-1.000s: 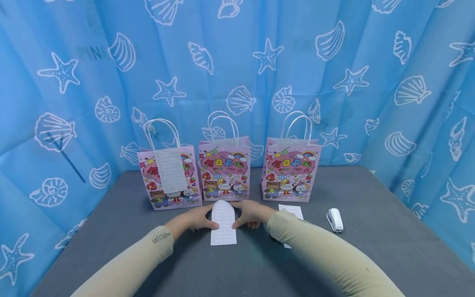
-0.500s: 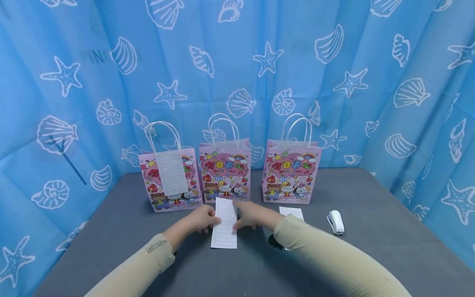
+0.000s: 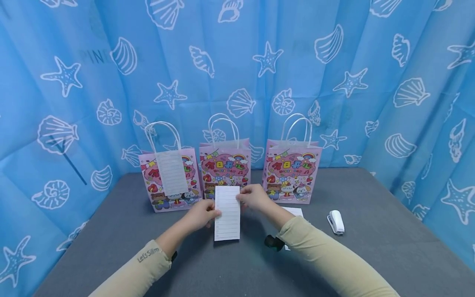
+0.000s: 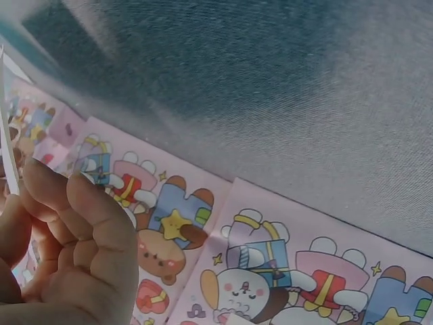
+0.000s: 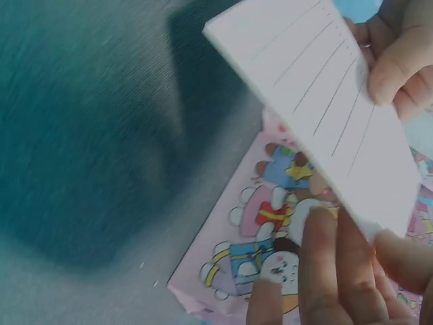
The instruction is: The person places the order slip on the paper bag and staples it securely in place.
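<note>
In the head view both hands hold up a lined sheet of notepaper [image 3: 227,218], printed with small checkboxes, in front of the middle pink paper bag [image 3: 224,167]. My left hand [image 3: 200,214] pinches its left edge, thumb on the front. Higher up, my right hand [image 3: 257,198] pinches the right edge near the top corner. The left wrist view shows the sheet nearly edge-on between thumb and fingers [image 4: 42,186]. In the right wrist view the sheet is tilted, its lined side showing. A second notepaper sheet [image 3: 295,211] lies on the table, partly hidden behind the right forearm.
A pink paper bag [image 3: 191,175] at left has a lined sheet [image 3: 170,175] on its front, below the handle. Another pink bag [image 3: 291,171] stands at right. A white stapler [image 3: 336,222] lies on the grey table [image 3: 230,272]. A blue curtain [image 3: 237,62] hangs behind.
The sheet was bowed at its top and low over the table; now it is flat and raised. My right hand has moved up to its top corner. The bags and stapler stay put.
</note>
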Demonstrator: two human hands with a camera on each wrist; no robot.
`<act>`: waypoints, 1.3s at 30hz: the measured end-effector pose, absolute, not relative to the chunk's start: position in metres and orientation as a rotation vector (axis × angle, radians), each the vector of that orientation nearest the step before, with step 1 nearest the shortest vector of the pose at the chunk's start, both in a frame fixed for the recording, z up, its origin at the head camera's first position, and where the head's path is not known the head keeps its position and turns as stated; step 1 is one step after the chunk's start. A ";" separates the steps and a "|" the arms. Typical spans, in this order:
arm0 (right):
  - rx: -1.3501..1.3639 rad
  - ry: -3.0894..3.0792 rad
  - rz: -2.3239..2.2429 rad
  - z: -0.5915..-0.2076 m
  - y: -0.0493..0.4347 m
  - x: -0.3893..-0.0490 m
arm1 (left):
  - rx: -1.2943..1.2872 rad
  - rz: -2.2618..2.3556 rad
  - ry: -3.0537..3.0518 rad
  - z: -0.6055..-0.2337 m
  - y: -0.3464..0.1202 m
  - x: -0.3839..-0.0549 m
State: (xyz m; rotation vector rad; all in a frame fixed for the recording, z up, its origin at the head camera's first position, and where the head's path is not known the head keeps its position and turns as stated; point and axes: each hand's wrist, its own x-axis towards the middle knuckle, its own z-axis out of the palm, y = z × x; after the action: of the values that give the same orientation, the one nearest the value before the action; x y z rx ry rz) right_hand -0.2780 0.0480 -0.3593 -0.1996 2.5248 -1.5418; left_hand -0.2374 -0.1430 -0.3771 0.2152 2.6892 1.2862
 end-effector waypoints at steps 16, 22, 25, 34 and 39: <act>-0.078 2.447 -1.868 -0.345 0.048 -0.272 | 0.147 1.426 2.658 -0.361 -0.138 -0.236; -0.063 2.416 -1.942 -0.340 0.049 -0.273 | 0.139 1.492 2.673 -0.357 -0.139 -0.237; -0.067 2.396 -1.968 -0.337 0.049 -0.273 | 0.135 1.510 2.679 -0.354 -0.139 -0.239; -0.054 2.405 -2.020 -0.328 0.049 -0.278 | 0.213 1.471 2.855 -0.329 -0.139 -0.246; -0.063 2.404 -2.045 -0.321 0.048 -0.281 | 0.290 1.501 3.010 -0.310 -0.140 -0.252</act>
State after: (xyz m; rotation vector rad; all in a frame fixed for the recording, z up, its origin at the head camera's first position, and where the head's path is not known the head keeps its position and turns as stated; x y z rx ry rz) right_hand -0.2812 0.0481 -0.3214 -0.0633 2.4036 -2.0454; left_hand -0.2519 -0.1398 -0.3096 0.2898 3.0102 1.5005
